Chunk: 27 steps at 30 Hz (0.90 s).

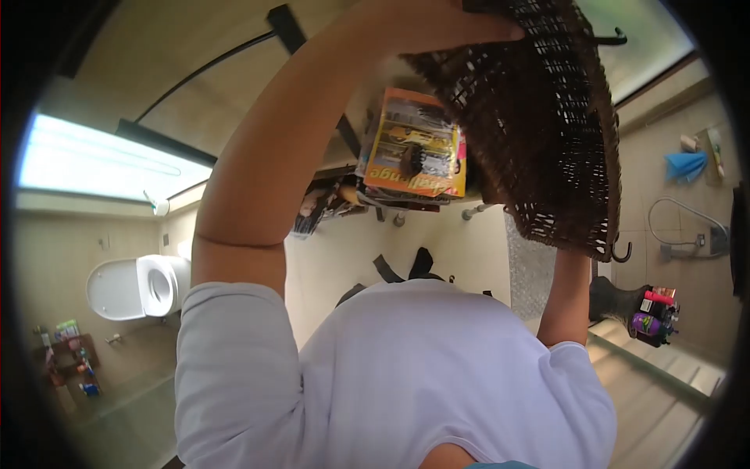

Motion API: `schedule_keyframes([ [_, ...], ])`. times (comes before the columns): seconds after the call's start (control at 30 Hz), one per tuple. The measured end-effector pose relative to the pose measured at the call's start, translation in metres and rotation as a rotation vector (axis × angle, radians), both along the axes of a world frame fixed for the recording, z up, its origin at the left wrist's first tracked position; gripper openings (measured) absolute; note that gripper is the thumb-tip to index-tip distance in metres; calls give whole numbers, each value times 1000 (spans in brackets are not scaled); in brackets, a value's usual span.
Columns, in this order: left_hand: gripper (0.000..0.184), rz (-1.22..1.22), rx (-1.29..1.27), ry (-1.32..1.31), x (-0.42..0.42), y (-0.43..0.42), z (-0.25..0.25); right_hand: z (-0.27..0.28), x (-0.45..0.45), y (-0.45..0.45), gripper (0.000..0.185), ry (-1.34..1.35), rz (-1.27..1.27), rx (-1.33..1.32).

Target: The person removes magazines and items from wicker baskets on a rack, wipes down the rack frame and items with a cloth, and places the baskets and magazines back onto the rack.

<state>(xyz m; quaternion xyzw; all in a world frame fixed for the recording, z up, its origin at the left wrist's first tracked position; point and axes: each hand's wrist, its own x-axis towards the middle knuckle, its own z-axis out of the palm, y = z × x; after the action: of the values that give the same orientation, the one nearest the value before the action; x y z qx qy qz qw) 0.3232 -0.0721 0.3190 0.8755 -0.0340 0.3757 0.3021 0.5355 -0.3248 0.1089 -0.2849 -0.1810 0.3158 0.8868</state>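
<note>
A dark brown wicker basket [539, 129] is held up and tilted on its side, with metal hooks at its edge. My left hand [476, 27] grips its upper edge, the thumb lying over the weave. My right forearm reaches up to the basket's lower end, where the basket hides that hand and its fingers. Beside the basket, left of it in view, lies a stack of magazines [391, 176]. The top one has an orange and yellow cover with a car. A small dark oval patch shows on that cover; I cannot tell what it is.
More magazines [320, 203] lean left of the stack. A white toilet [160, 285] with its lid raised stands at the left, near a small shelf of bottles [78, 359]. On the right are a shower hose [676, 205], a blue cloth [686, 166] and several toiletries [655, 316].
</note>
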Motion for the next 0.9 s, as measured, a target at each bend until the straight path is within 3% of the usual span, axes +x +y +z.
schedule_keyframes([
  [0.07, 39, 2, 132, -62, -34, 3, -5, -3, -29, 4, 68, 7, 69, -34],
  [0.2, 39, 108, -23, 78, -141, -20, -2, -10, -95, 20, 68, 44, 207, -94],
  [0.4, 31, 52, -88, -32, -238, -39, -25, -16, -190, 16, 69, 64, 398, -185],
  [0.53, 38, 152, -96, 72, -270, -61, -26, -11, -226, 2, 70, 71, 495, -236],
  [0.7, 41, 469, -178, 163, -305, -73, -36, -8, -260, 4, 70, 108, 658, -259],
  [0.73, 60, 514, -49, 153, -318, -65, -48, -10, -267, 8, 70, 131, 700, -254],
  [0.77, 58, 507, -41, 189, -332, -56, -56, -14, -272, 16, 71, 156, 744, -241],
  [0.8, 58, 518, -305, 225, -348, -54, -67, -19, -277, 24, 71, 191, 792, -225],
  [0.9, 49, 448, -489, 121, -384, -56, -86, -36, -290, 43, 71, 304, 877, -213],
])
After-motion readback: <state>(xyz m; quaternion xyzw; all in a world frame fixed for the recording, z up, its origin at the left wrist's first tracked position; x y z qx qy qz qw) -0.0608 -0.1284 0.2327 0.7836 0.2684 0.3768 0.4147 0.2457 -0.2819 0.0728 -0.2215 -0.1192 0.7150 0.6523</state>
